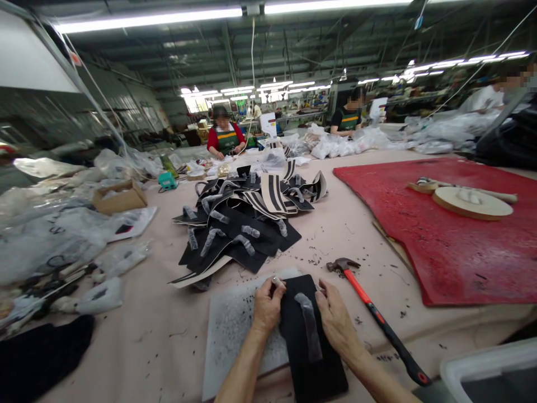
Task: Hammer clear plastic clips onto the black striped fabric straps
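A flat black panel (290, 330) with rounded corners lies in front of me, partly over a pale, scuffed board (229, 330). A strap-like piece wrapped in clear plastic (309, 327) runs down the panel's middle. My left hand (266, 308) is closed at its upper left edge; a small whitish tip shows at the thumb, and I cannot tell whether it is a covering or a held piece. Along the right edge, my right hand (335, 316) grips the panel, its fingers bent and partly hidden. To the right of that hand lies a claw hammer (373, 310) with a red and black handle.
Beyond the board rises a pile of black and striped panels (251, 224) with plastic-wrapped straps. A red sheet (390, 207) bearing a round disc (472, 202) covers the right. Plastic bags (54, 229) and a cardboard box (119, 197) crowd the left. Co-workers sit at the back.
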Motion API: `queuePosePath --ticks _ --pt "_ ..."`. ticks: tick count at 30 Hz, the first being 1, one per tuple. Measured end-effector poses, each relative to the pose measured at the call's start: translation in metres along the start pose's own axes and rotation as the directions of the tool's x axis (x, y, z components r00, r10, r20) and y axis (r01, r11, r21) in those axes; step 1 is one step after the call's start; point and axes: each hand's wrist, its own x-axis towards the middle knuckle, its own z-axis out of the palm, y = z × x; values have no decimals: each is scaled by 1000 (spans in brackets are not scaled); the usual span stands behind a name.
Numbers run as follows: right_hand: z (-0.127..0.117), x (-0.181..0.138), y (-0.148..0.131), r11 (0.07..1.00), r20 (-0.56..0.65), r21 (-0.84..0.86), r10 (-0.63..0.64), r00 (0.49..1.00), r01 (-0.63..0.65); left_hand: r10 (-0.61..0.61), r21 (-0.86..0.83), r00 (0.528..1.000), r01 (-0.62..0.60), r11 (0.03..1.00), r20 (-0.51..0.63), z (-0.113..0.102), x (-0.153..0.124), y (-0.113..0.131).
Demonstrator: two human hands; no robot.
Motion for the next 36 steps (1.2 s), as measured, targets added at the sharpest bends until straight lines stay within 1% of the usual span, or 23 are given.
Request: queuePosePath --ticks 2,4,5,7,9,11,15,16,18,20,21,22,24,26,30,36 --pt "-4 -15 -3 987 -26 -4 -159 987 159 -21 -11 1000 21 1000 -6 0 1 -2" --pt "-2 -26 -4 939 3 -75 -335 942 334 -42 -40 999 42 998 -2 0 3 -3" --pt "2 -30 -2 910 19 -128 -395 919 394 -56 -59 998 55 997 -5 0 5 -3" --pt "13 -34 3 867 3 -225 -456 890 445 -85 -102 996 82 991 -19 1 9 0" --pt "24 -34 8 850 -43 -288 -470 881 440 -101 -143 995 97 985 -23 4 13 4" --pt "34 -33 12 838 -59 -334 -476 877 432 -105 -183 994 103 978 -3 9 17 9" --pt "40 -35 16 816 -75 -382 -496 865 434 -106 -222 992 119 968 72 21 21 12" --pt "40 -36 16 822 -92 -373 -493 865 430 -105 -222 991 121 967 82 22 21 11" --pt "37 -38 14 861 -121 -314 -454 883 400 -106 -224 990 125 967 95 24 21 8" --pt "34 -39 9 891 -116 -240 -420 900 385 -108 -223 988 130 966 111 23 20 5" --pt "33 -39 6 893 -97 -211 -425 900 398 -107 -215 987 131 968 120 22 19 4" --pt "32 -40 3 885 -72 -191 -444 893 424 -104 -201 986 129 971 128 22 19 3" --pt "30 -40 -2 855 -42 -172 -502 864 489 -97 -171 986 119 978 133 22 18 2" --pt "30 -41 -5 843 -24 -152 -525 851 516 -95 -160 987 116 980 133 23 17 2" --pt "29 -40 -5 846 15 -112 -523 852 521 -98 -159 985 120 980 139 24 17 2" --pt "28 -38 -1 851 -21 -65 -523 852 521 -80 -108 985 97 989 154 23 16 1"
